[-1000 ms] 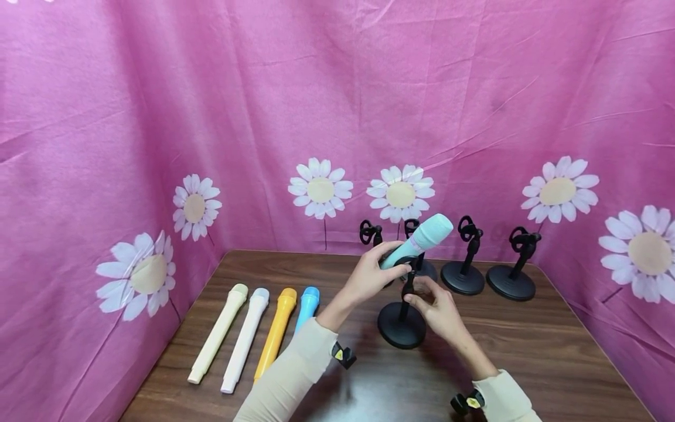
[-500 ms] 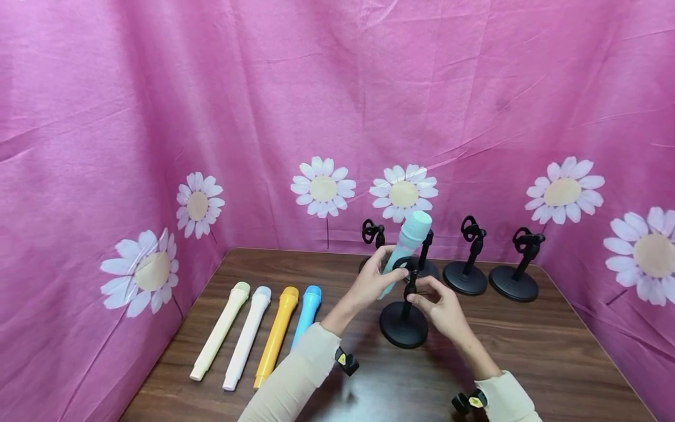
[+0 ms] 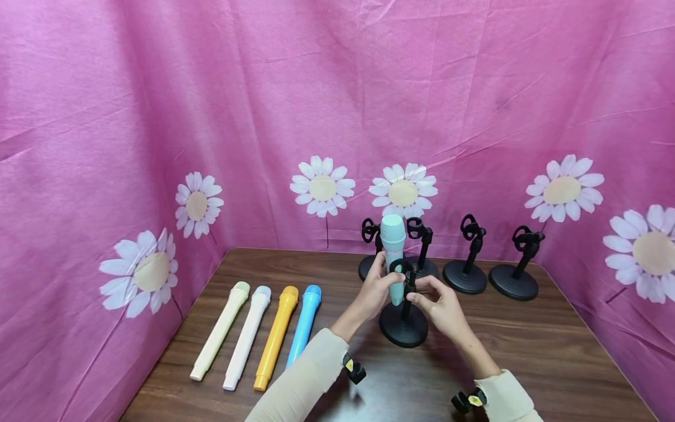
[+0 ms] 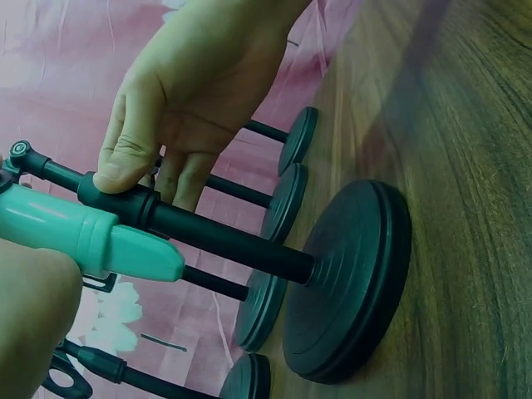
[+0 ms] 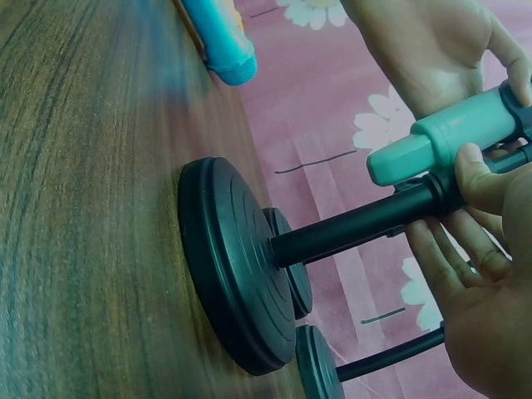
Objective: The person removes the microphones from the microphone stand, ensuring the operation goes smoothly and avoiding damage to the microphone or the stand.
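Observation:
A mint-green microphone (image 3: 393,237) stands nearly upright in the holder ring of a black desk microphone stand (image 3: 403,325). My left hand (image 3: 373,293) holds the microphone's body from the left, thumb by the ring. On the other side my right hand (image 3: 440,308) pinches the stand's post just below the holder. In the left wrist view the microphone's narrow tail end (image 4: 145,253) lies alongside the post, and the round base (image 4: 349,283) sits on the table. The right wrist view shows the right thumb (image 5: 475,170) against the post's collar.
Four microphones lie side by side on the left of the wooden table (image 3: 527,357): pale yellow (image 3: 220,331), white (image 3: 246,340), orange (image 3: 276,337) and blue (image 3: 304,325). Several more black stands (image 3: 464,275) line the back edge, before a pink flowered curtain (image 3: 253,117).
The mint-green microphone has swung from a slant to the right to nearly upright, its head moving left. My left hand turned with it; the right hand stayed on the post.

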Tool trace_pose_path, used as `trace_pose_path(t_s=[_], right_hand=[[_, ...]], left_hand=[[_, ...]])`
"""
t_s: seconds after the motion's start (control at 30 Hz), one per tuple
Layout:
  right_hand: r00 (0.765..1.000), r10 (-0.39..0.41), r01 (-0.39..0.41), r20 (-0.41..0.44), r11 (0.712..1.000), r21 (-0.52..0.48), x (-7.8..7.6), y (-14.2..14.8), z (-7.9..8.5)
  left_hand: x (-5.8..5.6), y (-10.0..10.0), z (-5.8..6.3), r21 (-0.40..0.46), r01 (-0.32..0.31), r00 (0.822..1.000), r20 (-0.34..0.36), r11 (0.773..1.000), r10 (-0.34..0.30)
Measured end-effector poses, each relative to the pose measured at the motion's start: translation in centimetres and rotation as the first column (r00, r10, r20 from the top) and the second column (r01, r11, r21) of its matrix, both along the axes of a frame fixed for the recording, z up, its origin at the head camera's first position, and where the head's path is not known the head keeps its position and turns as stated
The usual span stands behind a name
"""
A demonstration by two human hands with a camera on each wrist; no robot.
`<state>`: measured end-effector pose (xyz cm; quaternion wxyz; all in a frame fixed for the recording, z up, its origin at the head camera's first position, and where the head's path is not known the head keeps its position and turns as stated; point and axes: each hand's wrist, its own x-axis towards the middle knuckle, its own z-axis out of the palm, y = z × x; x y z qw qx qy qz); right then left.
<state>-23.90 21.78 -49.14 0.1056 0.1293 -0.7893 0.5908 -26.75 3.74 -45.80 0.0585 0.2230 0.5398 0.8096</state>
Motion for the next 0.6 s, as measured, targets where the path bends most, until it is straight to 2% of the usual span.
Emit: trace_pose_path(t_s=[0.27,0.47,0.6], right_hand=[[1.000,-0.008,0.008,0.006,0.999,0.031,0.0,0.0,-0.1],[1.000,-0.008,0.009,-0.002,0.994,0.111,0.1,0.3,0.4],[1.000,-0.005,0.005,-0.002,0.989,0.151,0.0,0.5,0.8]], left_hand=[[0.1,-0.2,0.0,-0.015,-0.013,1.000,-0.008,1.000,0.013],[0.1,-1.4,0.8,-0.145,0.018,0.998,-0.056,0.989,-0.027],[-0.2,-2.4,2.1,-0.191,0.025,0.992,-0.116,0.981,-0.047]])
